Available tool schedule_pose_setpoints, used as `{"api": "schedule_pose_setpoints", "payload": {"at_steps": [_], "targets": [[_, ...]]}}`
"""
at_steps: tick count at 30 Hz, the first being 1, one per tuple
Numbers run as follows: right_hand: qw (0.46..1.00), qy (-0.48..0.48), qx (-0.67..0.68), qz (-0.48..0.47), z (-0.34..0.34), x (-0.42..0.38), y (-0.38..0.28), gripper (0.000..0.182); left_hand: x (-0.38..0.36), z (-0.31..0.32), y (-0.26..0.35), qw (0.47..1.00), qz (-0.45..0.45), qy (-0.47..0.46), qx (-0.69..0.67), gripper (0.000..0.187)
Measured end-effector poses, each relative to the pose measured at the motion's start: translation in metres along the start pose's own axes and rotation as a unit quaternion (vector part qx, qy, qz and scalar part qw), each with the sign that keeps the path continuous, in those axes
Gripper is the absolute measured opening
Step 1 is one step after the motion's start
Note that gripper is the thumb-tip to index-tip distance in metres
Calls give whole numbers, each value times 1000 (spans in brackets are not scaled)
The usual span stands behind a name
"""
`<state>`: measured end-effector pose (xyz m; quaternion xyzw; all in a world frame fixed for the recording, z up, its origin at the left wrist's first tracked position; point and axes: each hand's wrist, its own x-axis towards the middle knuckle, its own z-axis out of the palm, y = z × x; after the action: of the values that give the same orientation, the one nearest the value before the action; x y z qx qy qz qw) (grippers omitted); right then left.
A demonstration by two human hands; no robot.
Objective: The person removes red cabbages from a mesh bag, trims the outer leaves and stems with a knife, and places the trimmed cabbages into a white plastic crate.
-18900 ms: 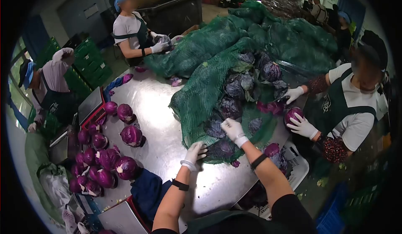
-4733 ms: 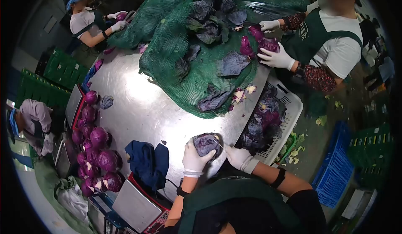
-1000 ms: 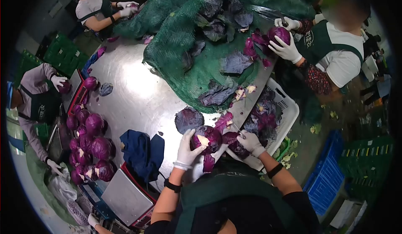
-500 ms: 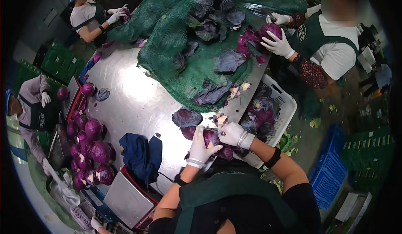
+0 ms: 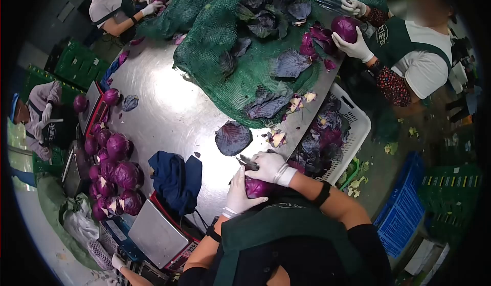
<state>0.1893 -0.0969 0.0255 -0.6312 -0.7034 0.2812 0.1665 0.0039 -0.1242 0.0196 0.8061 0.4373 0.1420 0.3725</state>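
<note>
A red cabbage (image 5: 258, 188) is held low at the front edge of the metal table (image 5: 209, 184). My left hand (image 5: 238, 194), in a white glove, wraps round its left side. Over its top, my right hand (image 5: 269, 167), also gloved, is closed on a small knife (image 5: 248, 163) whose blade points left. A loose dark cabbage leaf (image 5: 233, 138) lies flat just beyond the hands. Pale cut pieces (image 5: 277, 138) rest to its right.
Green netting (image 5: 204, 51) with leaves covers the far side. Several red cabbages (image 5: 117, 147), a dark blue cloth (image 5: 175, 181) and a scale (image 5: 157, 235) stand left. A white crate (image 5: 358, 132) of leaves is right. Co-workers stand across and left; one holds a cabbage (image 5: 344, 29).
My right hand has moved left over the cabbage, and the knife is now above it. The co-worker at the right has drawn the knife hand away from the held cabbage.
</note>
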Motion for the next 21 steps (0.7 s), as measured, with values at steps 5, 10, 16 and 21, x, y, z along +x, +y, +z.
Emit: {"api": "schedule_pose_setpoints", "payload": {"at_steps": [5, 10, 16, 21], "targets": [[998, -44, 23, 35, -14, 12, 64, 26, -16, -13, -18, 999, 4, -20, -49, 117], [990, 97, 88, 53, -23, -4, 53, 34, -17, -16, -24, 994, 26, -6, -101, 104], [953, -62, 279, 98, 26, 20, 12, 36, -1, -17, -62, 825, -103, 64, -552, 87], [922, -117, 358, 84, -58, -21, 25, 35, 6, -11, -61, 559, -178, 63, -808, 87]]}}
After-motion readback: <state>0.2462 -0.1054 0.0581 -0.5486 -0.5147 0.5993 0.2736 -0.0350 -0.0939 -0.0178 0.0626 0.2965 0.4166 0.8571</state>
